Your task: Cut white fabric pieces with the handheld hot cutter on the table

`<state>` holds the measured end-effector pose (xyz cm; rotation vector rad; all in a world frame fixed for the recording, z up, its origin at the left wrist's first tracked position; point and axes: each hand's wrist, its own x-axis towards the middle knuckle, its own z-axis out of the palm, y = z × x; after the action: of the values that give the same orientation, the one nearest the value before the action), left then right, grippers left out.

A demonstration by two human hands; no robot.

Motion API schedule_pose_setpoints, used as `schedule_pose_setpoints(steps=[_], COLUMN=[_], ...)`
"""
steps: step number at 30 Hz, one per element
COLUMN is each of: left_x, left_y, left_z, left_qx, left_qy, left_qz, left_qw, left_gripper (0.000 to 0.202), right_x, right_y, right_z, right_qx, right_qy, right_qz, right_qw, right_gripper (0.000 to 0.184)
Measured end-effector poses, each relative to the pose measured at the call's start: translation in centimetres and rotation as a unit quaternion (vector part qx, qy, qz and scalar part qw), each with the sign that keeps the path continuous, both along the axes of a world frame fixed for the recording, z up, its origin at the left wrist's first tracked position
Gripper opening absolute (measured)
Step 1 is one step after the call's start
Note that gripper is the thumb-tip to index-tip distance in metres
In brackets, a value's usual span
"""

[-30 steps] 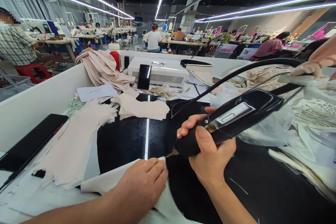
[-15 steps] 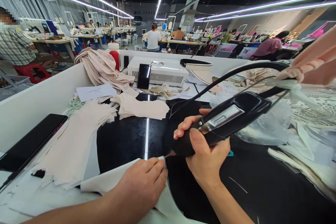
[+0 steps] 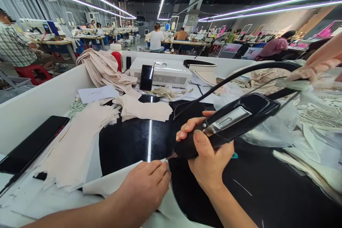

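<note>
My right hand (image 3: 211, 160) is wrapped round a black corded hand tool (image 3: 232, 117) with a silver lever along its body. The tool slants down to the left, and its narrow metal tip reaches the edge of a white fabric piece (image 3: 112, 180). My left hand (image 3: 145, 187) presses on that fabric, fingers together, gripping its edge close to the tip. What lies under the left fingertips is hidden. Both hands work over a black mat (image 3: 128, 146). A black cable (image 3: 240, 73) arches from the tool's rear, where a pale cloth-like strip (image 3: 307, 73) is tied.
Stacks of cut beige pieces (image 3: 72, 142) lie left, near a black phone (image 3: 32, 146). Behind stand a white vented box (image 3: 162, 73), an upright phone (image 3: 146, 77) and a red thread cone (image 3: 117, 60). Plastic wrap (image 3: 275, 124) and lace lie right. Several people sit at sewing tables beyond.
The tool's tip has shifted very slightly left along the fabric edge, while its rear and the cable have moved a little right. My left hand stays nearly still.
</note>
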<state>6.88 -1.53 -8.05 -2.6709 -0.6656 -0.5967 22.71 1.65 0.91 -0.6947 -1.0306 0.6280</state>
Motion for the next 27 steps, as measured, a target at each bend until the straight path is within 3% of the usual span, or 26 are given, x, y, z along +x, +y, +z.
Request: schedule_pose_setpoints(steps=[7, 20, 27], left_x=[0.1, 0.4, -0.5], left_y=[0.1, 0.2, 0.6], left_z=[0.3, 0.1, 1.3], left_qx=[0.014, 0.000, -0.045], left_qy=[-0.044, -0.025, -0.015], left_qz=[-0.003, -0.012, -0.006], left_qw=[0.999, 1.000, 0.999], left_gripper=[0.025, 0.024, 0.025], right_x=[-0.1, -0.8, 0.0], right_y=[0.1, 0.1, 0.1], right_z=[-0.3, -0.6, 0.6], right_qx=[-0.007, 0.005, 0.015], right_qy=[-0.010, -0.005, -0.008], right_qz=[0.004, 0.032, 0.011], right_qw=[1.000, 0.999, 1.000], right_gripper=[0.035, 0.034, 0.037])
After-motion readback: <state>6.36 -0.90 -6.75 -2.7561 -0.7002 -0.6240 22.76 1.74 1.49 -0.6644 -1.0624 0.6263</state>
